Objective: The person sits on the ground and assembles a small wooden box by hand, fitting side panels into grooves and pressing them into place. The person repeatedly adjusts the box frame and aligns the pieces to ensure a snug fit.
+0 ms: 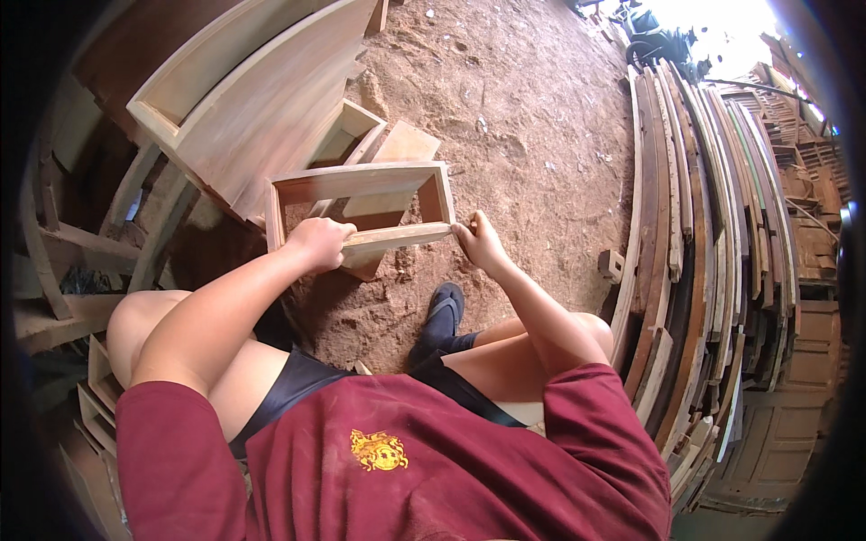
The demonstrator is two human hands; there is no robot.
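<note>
In front of my knees is an open rectangular wooden frame, like a drawer box with no bottom (pixel 401 237); the ground and boards show through it. My left hand (pixel 320 243) is closed round its near side, left of the middle, with the fingers over the edge. At the near right corner is my right hand (pixel 483 243), its fingers pinched together against the wood. A small dark bit shows at those fingertips, too small to name. Behind the frame lie a pale board (pixel 408 142) and another wooden box piece (pixel 356 122).
A large wooden panel or cabinet part (pixel 262 104) leans at the upper left. Long stacked planks (pixel 690 216) run along the right, with a small wooden block (pixel 612 265) beside them. Timber framing (pixel 72 243) stands at far left. Bare reddish earth (pixel 532 117) forms the ground.
</note>
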